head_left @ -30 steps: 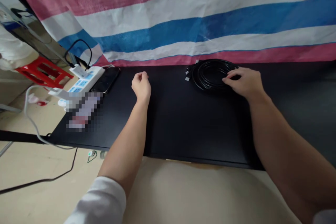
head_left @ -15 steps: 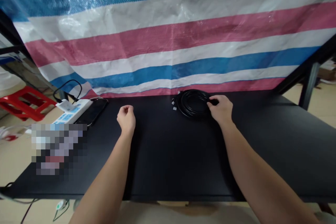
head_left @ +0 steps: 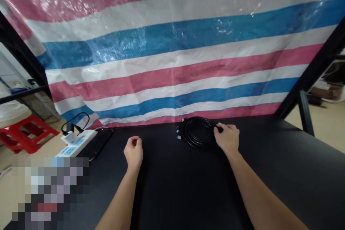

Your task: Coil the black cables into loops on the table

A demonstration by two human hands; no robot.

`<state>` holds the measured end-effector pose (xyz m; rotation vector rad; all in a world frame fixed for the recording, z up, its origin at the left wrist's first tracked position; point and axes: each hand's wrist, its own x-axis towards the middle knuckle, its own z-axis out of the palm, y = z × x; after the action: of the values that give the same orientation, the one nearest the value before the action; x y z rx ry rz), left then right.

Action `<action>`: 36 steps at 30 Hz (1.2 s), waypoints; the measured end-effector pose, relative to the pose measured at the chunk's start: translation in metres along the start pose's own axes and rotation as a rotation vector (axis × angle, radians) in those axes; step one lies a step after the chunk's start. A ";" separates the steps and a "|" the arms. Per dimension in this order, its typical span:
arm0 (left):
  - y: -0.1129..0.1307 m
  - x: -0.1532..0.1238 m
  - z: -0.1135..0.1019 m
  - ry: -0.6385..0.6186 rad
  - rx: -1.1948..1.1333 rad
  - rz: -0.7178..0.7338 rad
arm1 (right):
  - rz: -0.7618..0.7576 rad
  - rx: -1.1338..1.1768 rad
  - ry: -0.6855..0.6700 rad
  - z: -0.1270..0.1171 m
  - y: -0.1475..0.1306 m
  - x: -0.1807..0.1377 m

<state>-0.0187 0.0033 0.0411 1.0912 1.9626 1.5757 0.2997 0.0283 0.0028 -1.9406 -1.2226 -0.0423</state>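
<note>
A coil of black cable (head_left: 192, 140) lies flat near the back edge of the black table (head_left: 172, 187). Small pale connector ends stick out on its left side. My right hand (head_left: 228, 138) is closed on the coil's right side, thumb and fingers around the strands; part of the grip is hidden. Well to the left of the coil, my left hand (head_left: 134, 152) rests over the table with curled fingers and thumb tip against them. Nothing shows inside that loose fist.
At the table's left stand a white power strip (head_left: 78, 143) with a plugged-in charger (head_left: 69, 137) and a black phone (head_left: 98, 143). A pixelated patch covers the front left. Behind hangs a striped plastic sheet (head_left: 172, 79). A red stool (head_left: 29, 134) stands beyond the left edge.
The view has tilted up, so the table and both hands sit lower in the picture. My right hand stays at the coil; my left hand remains curled.
</note>
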 end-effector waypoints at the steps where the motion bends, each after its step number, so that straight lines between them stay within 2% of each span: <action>1: 0.000 0.000 0.000 -0.004 -0.005 -0.004 | -0.002 0.005 0.010 0.001 0.000 0.000; 7: -0.001 0.000 -0.001 -0.012 -0.016 -0.024 | -0.047 0.045 0.117 0.008 0.006 0.003; 15: -0.002 0.002 0.000 -0.022 0.003 -0.036 | -0.020 -0.017 -0.019 0.015 0.011 0.011; 21: -0.002 0.003 0.001 -0.028 -0.004 -0.050 | -0.037 -0.019 -0.010 0.019 0.018 0.013; 32: -0.001 0.002 0.001 -0.024 -0.012 -0.036 | 0.105 0.217 0.083 -0.005 -0.006 0.007; 36: 0.000 0.001 0.002 -0.032 -0.015 -0.031 | 0.025 0.233 0.068 -0.002 -0.002 0.009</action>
<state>-0.0181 0.0056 0.0405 1.0692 1.9347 1.5449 0.3036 0.0339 0.0097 -1.7371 -1.1072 0.0451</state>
